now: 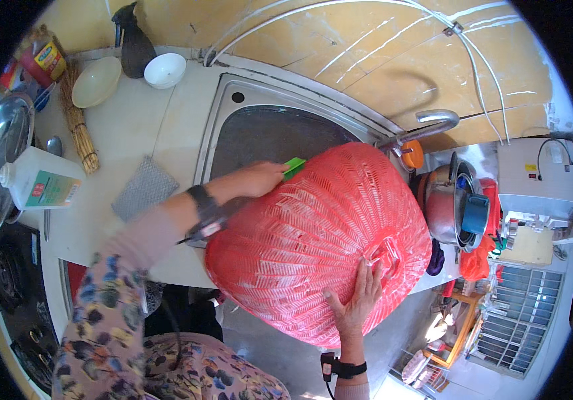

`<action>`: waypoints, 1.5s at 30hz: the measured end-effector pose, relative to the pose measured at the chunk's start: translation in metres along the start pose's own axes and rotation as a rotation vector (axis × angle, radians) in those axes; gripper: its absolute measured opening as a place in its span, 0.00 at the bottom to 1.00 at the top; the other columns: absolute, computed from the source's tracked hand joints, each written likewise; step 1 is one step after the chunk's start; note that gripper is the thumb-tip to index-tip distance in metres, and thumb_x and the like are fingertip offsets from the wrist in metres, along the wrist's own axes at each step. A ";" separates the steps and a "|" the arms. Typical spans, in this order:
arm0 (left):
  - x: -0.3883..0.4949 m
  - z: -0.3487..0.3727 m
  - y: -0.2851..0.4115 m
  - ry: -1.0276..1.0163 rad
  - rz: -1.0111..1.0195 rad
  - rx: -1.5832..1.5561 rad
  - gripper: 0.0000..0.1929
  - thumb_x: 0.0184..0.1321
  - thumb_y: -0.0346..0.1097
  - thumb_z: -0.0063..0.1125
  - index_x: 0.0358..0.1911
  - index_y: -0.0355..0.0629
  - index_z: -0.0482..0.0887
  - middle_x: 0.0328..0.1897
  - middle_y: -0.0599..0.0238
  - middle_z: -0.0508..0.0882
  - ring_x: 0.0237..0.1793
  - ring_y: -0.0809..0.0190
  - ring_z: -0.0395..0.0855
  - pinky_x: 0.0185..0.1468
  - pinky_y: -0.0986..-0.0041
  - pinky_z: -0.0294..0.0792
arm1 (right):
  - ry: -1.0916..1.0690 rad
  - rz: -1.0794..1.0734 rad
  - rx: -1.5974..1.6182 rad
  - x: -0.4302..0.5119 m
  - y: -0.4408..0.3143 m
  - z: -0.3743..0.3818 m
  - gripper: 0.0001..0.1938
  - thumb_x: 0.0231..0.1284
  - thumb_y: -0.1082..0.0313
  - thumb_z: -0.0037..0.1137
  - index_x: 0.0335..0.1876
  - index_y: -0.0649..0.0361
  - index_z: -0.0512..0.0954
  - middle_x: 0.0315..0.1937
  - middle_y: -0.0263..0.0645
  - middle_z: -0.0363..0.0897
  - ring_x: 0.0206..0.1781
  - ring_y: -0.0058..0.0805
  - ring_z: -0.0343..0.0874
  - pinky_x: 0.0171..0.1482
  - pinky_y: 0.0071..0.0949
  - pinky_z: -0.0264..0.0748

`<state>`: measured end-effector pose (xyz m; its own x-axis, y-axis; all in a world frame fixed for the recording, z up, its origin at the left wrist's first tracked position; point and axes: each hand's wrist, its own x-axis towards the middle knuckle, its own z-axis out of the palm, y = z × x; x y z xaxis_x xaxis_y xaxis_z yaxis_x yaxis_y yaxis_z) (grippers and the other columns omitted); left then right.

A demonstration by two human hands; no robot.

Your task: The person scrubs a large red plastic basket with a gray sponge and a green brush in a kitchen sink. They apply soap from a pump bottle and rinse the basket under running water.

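A large red woven plastic basket [286, 250] lies with its ribbed outer side facing me, resting over the sink [231, 87] and past the counter's front edge. White streaks show across its weave. My left hand [259, 179] grips a green brush or scrubber [294, 167] at the basket's far left edge; its working side is hidden. Spread flat near the round centre of the basket is my right hand [357, 300], thumb apart from the fingers, pressing on the surface. Both wrists wear black straps.
A curved metal faucet [416, 131] rises behind the basket. Stacked metal pots [441, 205] stand right of it. On the left counter are a grey mesh cloth [146, 187], a white jug [44, 177], a straw brush [79, 125], two bowls [97, 82] and a dark spray bottle [136, 50].
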<state>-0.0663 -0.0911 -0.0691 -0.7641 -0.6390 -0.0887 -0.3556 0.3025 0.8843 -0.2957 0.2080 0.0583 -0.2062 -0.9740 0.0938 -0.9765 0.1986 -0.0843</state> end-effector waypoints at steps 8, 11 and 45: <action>-0.077 -0.016 0.005 -0.197 -0.069 0.253 0.25 0.78 0.42 0.38 0.74 0.46 0.70 0.58 0.39 0.84 0.53 0.35 0.85 0.58 0.46 0.75 | -0.002 -0.014 0.011 -0.004 0.004 0.005 0.55 0.51 0.24 0.64 0.78 0.58 0.65 0.75 0.50 0.68 0.86 0.51 0.48 0.79 0.57 0.42; -0.019 0.001 0.004 -0.037 -0.078 0.132 0.24 0.77 0.42 0.41 0.72 0.45 0.72 0.59 0.39 0.84 0.54 0.36 0.85 0.59 0.48 0.75 | 0.014 0.014 0.036 0.000 -0.001 0.004 0.56 0.50 0.24 0.64 0.79 0.58 0.64 0.75 0.49 0.68 0.86 0.51 0.47 0.80 0.57 0.41; -0.038 -0.017 0.016 -0.046 -0.073 0.257 0.22 0.77 0.42 0.41 0.71 0.48 0.74 0.60 0.43 0.85 0.50 0.38 0.87 0.57 0.47 0.77 | 0.083 0.004 0.054 0.007 -0.003 0.001 0.55 0.50 0.25 0.66 0.77 0.59 0.68 0.74 0.47 0.71 0.85 0.51 0.52 0.78 0.57 0.48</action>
<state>-0.0335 -0.0738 -0.0442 -0.7529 -0.6346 -0.1744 -0.5313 0.4296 0.7302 -0.2939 0.2007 0.0584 -0.2167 -0.9604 0.1749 -0.9712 0.1940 -0.1381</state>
